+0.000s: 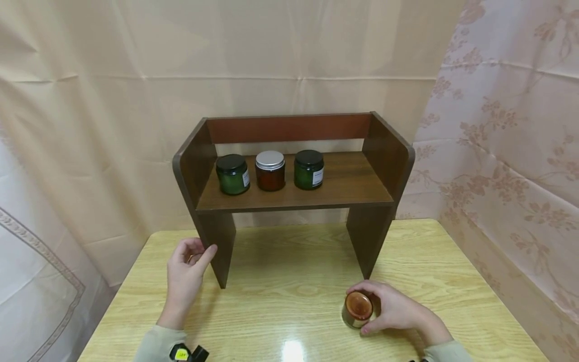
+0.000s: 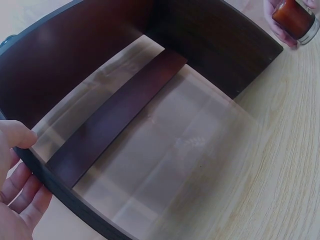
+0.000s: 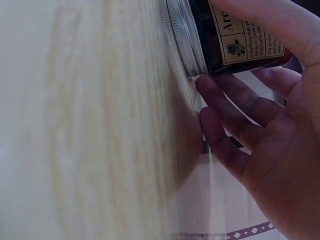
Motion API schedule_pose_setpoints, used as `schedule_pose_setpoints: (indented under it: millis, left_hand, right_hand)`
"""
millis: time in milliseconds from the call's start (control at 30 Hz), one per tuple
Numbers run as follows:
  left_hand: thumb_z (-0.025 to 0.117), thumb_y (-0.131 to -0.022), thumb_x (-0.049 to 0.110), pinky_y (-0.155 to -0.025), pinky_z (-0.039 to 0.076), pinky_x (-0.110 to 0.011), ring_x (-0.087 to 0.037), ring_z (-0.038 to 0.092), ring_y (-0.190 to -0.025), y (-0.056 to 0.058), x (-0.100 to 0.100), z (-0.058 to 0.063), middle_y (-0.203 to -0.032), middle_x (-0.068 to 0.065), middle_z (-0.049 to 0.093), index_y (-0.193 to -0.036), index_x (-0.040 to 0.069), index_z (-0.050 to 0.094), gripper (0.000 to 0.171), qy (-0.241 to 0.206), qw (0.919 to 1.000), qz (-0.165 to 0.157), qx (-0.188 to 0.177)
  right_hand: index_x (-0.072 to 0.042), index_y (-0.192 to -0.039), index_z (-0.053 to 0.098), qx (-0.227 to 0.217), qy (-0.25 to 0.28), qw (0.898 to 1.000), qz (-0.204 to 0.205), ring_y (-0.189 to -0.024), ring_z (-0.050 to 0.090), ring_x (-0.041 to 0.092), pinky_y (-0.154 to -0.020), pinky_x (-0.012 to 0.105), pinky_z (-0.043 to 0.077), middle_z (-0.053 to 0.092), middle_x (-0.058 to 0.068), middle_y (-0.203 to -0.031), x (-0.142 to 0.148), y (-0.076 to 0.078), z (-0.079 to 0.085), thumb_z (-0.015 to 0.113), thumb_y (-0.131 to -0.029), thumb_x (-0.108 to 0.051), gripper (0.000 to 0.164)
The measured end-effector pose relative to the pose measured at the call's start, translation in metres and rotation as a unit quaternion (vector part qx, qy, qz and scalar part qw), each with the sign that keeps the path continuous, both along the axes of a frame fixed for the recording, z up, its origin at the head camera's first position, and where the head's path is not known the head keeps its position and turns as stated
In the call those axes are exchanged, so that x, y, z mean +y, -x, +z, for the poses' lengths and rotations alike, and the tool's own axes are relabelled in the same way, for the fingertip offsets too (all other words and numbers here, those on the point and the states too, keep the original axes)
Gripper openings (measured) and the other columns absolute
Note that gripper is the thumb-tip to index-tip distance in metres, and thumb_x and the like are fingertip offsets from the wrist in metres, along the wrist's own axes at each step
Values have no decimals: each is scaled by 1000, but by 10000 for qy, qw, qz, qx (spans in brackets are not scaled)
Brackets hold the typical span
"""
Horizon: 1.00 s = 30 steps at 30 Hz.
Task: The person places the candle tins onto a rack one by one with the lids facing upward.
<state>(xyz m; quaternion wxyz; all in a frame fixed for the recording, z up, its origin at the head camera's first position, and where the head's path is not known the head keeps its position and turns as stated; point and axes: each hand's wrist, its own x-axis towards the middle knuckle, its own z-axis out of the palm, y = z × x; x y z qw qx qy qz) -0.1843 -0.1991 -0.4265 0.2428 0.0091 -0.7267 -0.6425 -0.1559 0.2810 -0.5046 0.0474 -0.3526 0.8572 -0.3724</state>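
Note:
A dark brown wooden shelf (image 1: 289, 207) stands on the table, and my left hand (image 1: 187, 271) grips the front edge of its left side panel. In the left wrist view, the left thumb (image 2: 17, 134) lies on one face of the panel and the other fingers on the opposite face. In front of the shelf's right leg, my right hand (image 1: 395, 309) holds an amber jar (image 1: 358, 307) between thumb and fingers. This jar is upside down, its base up and its silver lid (image 3: 185, 37) down at the tabletop. A printed label (image 3: 240, 40) shows on its side.
On the shelf board stand a green jar with a black lid (image 1: 232, 174) at left, an amber jar with a silver lid (image 1: 270, 171), and another green jar (image 1: 309, 170). Light wood table (image 1: 289, 261) lies beneath; curtains (image 1: 289, 50) hang behind and at both sides.

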Motion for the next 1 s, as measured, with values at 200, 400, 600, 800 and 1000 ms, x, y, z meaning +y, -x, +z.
schedule_pose_setpoints:
  millis: [200, 400, 600, 800, 1000]
  left_hand:
    - [76, -87, -3, -79, 53, -15, -15, 57, -88, -8, 7, 14, -94, -7, 57, -104, -8, 58, 26, 18, 10000, -16, 70]
    - [78, -86, -1, -78, 53, -15, -15, 57, -89, 0, 1, 1, -95, -7, 58, -104, -5, 59, 27, -68, 9999, -20, 106]
    - [80, -86, 3, -80, 54, -18, -18, 58, -91, 6, -3, -8, -97, -8, 59, -106, -3, 60, 28, -51, 9998, -44, 160]
    - [77, -87, -1, -78, 53, -16, -16, 58, -88, -4, 4, 8, -95, -9, 58, -105, -7, 59, 26, -11, 10000, -23, 81]
    - [78, -87, 0, -79, 54, -17, -16, 58, -89, 3, -1, -3, -96, -8, 59, -106, -5, 60, 27, -13, 10000, 21, 42]
  right_hand:
    - [-28, -131, 57, -4, -13, 10000, -28, -107, 59, 8, -94, 30, 47, 64, -14, -118, 0, 0, 1, 92, -71, -45, 71]
    - [-27, -129, 58, -21, 37, 10000, 62, -106, 60, 8, -94, 29, 48, 64, -14, -117, -1, 1, 0, 92, -71, -43, 69]
    - [-27, -128, 58, -146, 53, 9998, 84, -106, 60, 8, -94, 29, 48, 65, -13, -116, -2, -1, 2, 92, -72, -41, 67]
    - [-27, -128, 58, -241, 87, 9997, 45, -105, 60, 8, -94, 28, 48, 65, -13, -116, -3, -1, 3, 92, -72, -39, 66]
    - [-27, -127, 59, -317, 118, 9994, 33, -104, 60, 8, -93, 28, 48, 65, -12, -115, -2, -1, 2, 92, -72, -39, 66]
